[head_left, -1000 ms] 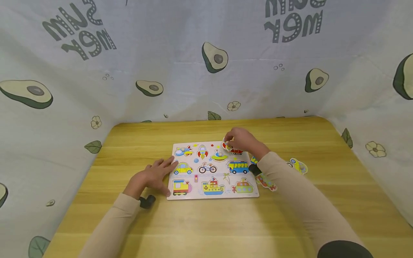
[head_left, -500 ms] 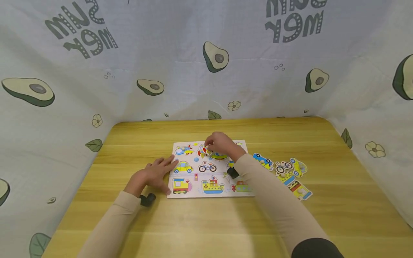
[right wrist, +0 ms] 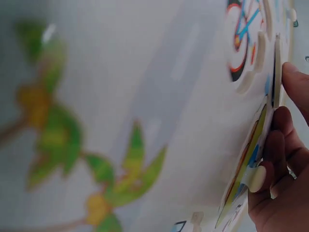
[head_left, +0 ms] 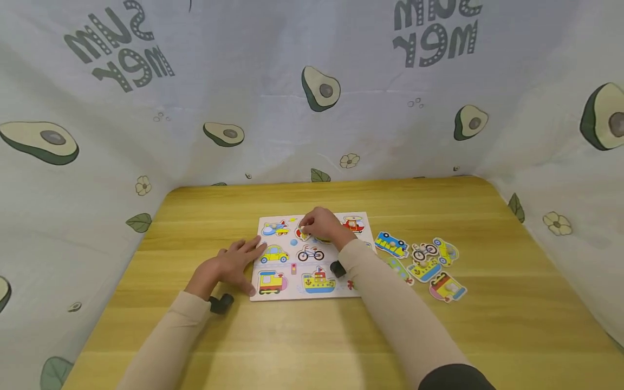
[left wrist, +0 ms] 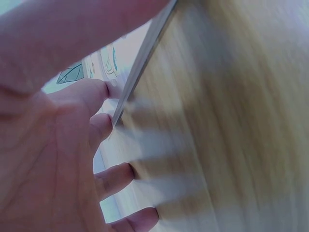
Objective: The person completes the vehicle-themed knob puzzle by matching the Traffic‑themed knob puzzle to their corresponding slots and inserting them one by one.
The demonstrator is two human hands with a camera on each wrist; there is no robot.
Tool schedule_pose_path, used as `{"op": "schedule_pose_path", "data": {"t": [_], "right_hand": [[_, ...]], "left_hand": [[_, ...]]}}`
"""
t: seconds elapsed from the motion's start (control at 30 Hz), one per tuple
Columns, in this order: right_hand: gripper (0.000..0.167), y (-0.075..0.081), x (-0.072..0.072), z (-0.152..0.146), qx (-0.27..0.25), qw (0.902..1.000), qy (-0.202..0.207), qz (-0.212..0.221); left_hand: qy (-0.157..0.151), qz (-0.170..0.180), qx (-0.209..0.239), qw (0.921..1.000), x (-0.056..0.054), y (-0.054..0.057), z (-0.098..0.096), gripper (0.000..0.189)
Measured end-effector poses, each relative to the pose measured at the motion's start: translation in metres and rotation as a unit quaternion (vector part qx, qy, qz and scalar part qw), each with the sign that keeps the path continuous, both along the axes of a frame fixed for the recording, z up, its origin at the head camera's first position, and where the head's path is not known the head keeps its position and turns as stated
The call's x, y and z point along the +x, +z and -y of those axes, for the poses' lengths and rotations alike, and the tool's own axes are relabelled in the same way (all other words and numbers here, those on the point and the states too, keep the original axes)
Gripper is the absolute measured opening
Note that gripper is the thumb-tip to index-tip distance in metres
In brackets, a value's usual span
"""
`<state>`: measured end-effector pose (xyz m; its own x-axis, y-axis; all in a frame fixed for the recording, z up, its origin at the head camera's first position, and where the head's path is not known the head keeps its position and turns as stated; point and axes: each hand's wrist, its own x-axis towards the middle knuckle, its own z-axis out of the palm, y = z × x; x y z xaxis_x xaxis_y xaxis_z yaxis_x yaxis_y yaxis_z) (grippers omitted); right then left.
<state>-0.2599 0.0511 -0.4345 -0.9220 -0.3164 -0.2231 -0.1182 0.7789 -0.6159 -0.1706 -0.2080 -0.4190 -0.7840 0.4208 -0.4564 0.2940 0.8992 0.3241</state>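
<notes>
A pegged puzzle board (head_left: 302, 271) with vehicle pictures lies on the table. My left hand (head_left: 231, 266) rests at its left edge, fingers spread; in the left wrist view several fingertips (left wrist: 120, 176) touch the tabletop beside the board's edge. My right hand (head_left: 323, 225) pinches a rocket puzzle piece (head_left: 302, 234) over the rocket spot in the top row. In the right wrist view that piece (right wrist: 277, 72) shows edge-on between thumb and fingers. The flying saucer piece (right wrist: 246, 169), with its knob, lies just below these fingers. Whether the rocket is seated, I cannot tell.
Right of the board lie loose pieces: a bus (head_left: 391, 245), a bicycle (head_left: 424, 251), a car (head_left: 446, 252), a ship (head_left: 424, 269), a train (head_left: 447, 287) and a submarine (head_left: 401, 269), partly hidden by the right sleeve. A printed cloth (head_left: 273, 146) hangs behind the table.
My right hand has moved left from beside the helicopter to the rocket spot, carrying the rocket piece. The loose pieces at right have come into fuller view. My left hand has stayed at the board's edge.
</notes>
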Motion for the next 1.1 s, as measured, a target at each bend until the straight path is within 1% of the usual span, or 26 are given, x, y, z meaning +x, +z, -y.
{"op": "schedule_pose_path", "data": {"t": [0.13, 0.27, 0.33, 0.43, 0.57, 0.67, 0.73, 0.8, 0.83, 0.9, 0.93, 1.0, 1.1], "right_hand": [[0.017, 0.002, 0.003, 0.005, 0.009, 0.9999, -0.005, -0.002], [0.017, 0.006, 0.004, 0.01, 0.007, 1.0, 0.006, 0.002], [0.016, 0.008, 0.004, 0.012, 0.011, 0.9999, 0.009, 0.001], [0.013, 0.008, 0.002, 0.013, 0.029, 0.9992, 0.015, -0.022], [0.01, 0.007, -0.001, 0.015, 0.072, 0.9955, 0.026, -0.056], [0.012, 0.007, -0.001, 0.016, 0.099, 0.9928, 0.037, -0.056], [0.02, 0.006, -0.001, 0.014, 0.106, 0.9919, 0.055, -0.043], [0.031, 0.006, -0.001, 0.007, 0.09, 0.9925, 0.08, -0.022], [0.036, 0.007, -0.001, 0.002, 0.084, 0.9921, 0.092, -0.018], [0.043, 0.009, 0.001, -0.011, 0.078, 0.9898, 0.117, -0.022], [0.045, 0.01, 0.004, -0.019, 0.08, 0.9876, 0.131, -0.032], [0.042, 0.015, 0.015, -0.038, 0.088, 0.9833, 0.148, -0.058], [0.035, 0.021, 0.039, -0.078, 0.099, 0.9753, 0.167, -0.105]], "left_hand": [[0.003, -0.003, 0.006, 1.0, 0.003, 0.0, 0.003, 0.114], [0.013, -0.005, -0.003, 0.9999, 0.007, 0.002, 0.007, 0.115], [0.012, -0.007, -0.006, 0.9999, 0.007, 0.003, 0.008, 0.114], [0.006, -0.014, -0.006, 0.9999, 0.006, 0.007, 0.008, 0.115], [0.008, -0.011, -0.006, 0.9999, 0.0, 0.009, 0.007, 0.115], [0.013, -0.002, -0.005, 0.9999, -0.002, 0.005, 0.008, 0.115], [0.014, 0.001, -0.002, 0.9999, -0.002, 0.001, 0.007, 0.116], [0.011, 0.002, -0.002, 0.9999, -0.002, -0.003, 0.007, 0.116], [0.011, 0.003, -0.002, 0.9999, -0.002, -0.004, 0.006, 0.116], [0.008, 0.001, -0.002, 1.0, -0.003, -0.006, 0.005, 0.116], [0.007, 0.001, -0.001, 1.0, -0.002, -0.007, 0.004, 0.116], [0.006, 0.001, 0.0, 1.0, -0.001, -0.007, 0.004, 0.115], [0.004, 0.003, 0.0, 1.0, 0.001, -0.007, 0.004, 0.115]]}}
